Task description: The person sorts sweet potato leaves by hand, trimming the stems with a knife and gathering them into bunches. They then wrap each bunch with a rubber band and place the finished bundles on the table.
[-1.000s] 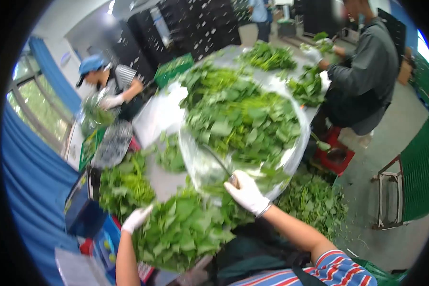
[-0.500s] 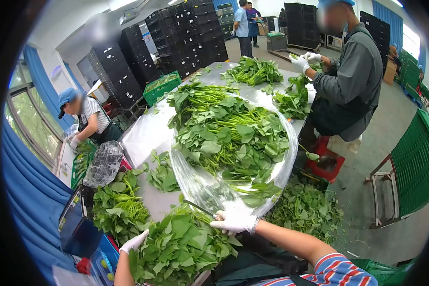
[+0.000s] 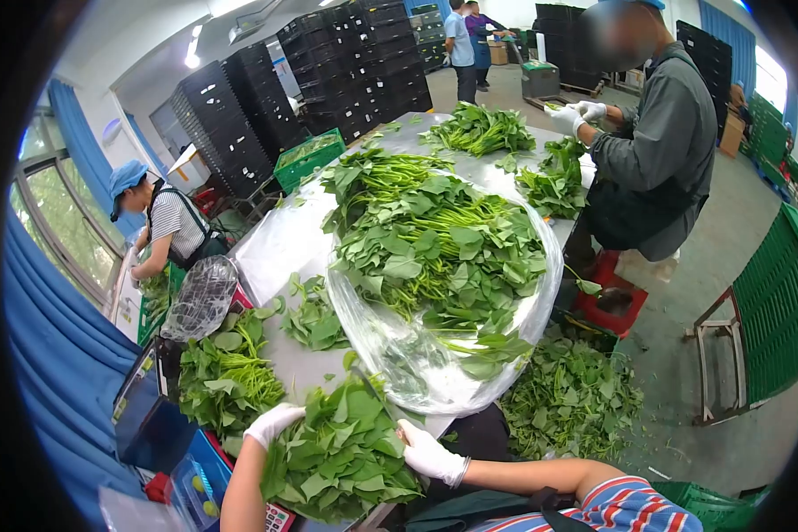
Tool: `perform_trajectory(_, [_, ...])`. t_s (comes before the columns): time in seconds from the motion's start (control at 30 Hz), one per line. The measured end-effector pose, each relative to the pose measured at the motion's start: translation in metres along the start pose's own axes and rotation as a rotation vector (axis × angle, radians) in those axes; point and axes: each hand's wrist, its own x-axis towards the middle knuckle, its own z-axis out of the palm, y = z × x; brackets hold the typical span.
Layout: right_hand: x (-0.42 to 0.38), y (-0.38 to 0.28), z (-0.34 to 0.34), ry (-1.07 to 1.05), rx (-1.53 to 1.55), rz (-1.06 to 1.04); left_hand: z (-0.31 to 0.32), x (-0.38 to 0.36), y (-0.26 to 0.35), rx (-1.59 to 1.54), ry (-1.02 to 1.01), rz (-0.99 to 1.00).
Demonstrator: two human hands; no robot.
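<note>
No text, label, brand or number can be read anywhere in this view. The scale (image 3: pixel 146 417) at the left edge of the table (image 3: pixel 279 244) has a face too blurred and small to make out, and the black crates (image 3: pixel 328 62) stacked behind and the green crate (image 3: pixel 306 158) carry no legible marking

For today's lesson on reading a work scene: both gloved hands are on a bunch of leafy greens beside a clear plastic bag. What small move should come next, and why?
Probably close both hands and square up the bunch of leafy greens. The left hand and right hand flank it, its leaves splay loosely, and the clear plastic bag lies just beyond.
</note>
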Motion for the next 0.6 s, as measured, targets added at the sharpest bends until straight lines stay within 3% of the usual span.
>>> perform_trajectory(0.07, [-0.007,0.009,0.006,0.034,0.008,0.03,-0.002,0.017,0.021,-0.049,-0.018,0.144])
perform_trajectory(0.13, [-0.012,0.027,0.019,0.134,0.3,0.077,-0.004,0.037,0.04,0.043,-0.056,0.15])
perform_trajectory(0.17, [-0.026,-0.018,0.006,0.08,0.404,0.294,-0.006,0.06,0.045,0.184,-0.048,0.225])
perform_trajectory(0.27, [-0.025,0.02,0.047,0.311,0.559,0.025,-0.017,0.049,0.119,0.413,-0.084,0.31])
perform_trajectory(0.3, [-0.027,0.025,0.05,0.278,0.701,0.104,-0.02,0.055,0.134,0.384,-0.108,0.283])
perform_trajectory(0.33, [-0.035,-0.004,0.042,0.199,0.784,0.317,-0.022,0.071,0.141,0.362,-0.135,0.222])
perform_trajectory(0.4, [-0.027,0.033,0.06,0.315,0.587,-0.012,-0.018,0.08,0.152,0.522,-0.108,0.343])
perform_trajectory(0.43, [-0.035,0.026,0.048,0.181,0.812,0.284,-0.014,0.089,0.146,0.482,-0.104,0.329])
perform_trajectory(0.47, [-0.033,0.03,0.041,0.224,0.656,0.084,-0.015,0.09,0.142,0.442,-0.114,0.322])
perform_trajectory(0.57, [-0.046,0.04,0.008,0.128,0.551,0.179,-0.009,0.08,0.129,0.382,0.013,0.337])
perform_trajectory(0.6, [-0.048,0.046,-0.003,0.09,0.423,0.151,-0.007,0.077,0.127,0.333,0.08,0.436])
